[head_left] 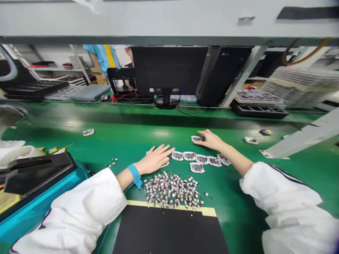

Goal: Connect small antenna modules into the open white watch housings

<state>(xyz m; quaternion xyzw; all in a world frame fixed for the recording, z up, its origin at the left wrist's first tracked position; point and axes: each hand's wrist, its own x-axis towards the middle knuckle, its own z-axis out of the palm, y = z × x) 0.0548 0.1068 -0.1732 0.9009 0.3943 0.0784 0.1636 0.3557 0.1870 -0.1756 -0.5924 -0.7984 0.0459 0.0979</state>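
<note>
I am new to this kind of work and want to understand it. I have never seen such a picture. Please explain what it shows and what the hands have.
This picture comes from a camera worn on a person's head, looking down at their own bare hands. The left hand, wearing a blue wrist strap, lies partly over a small white-framed part. The right hand reaches another such part. Neither hand clearly holds anything. On the green workbench lie more white-framed parts and a pile of small metal pieces.
</note>
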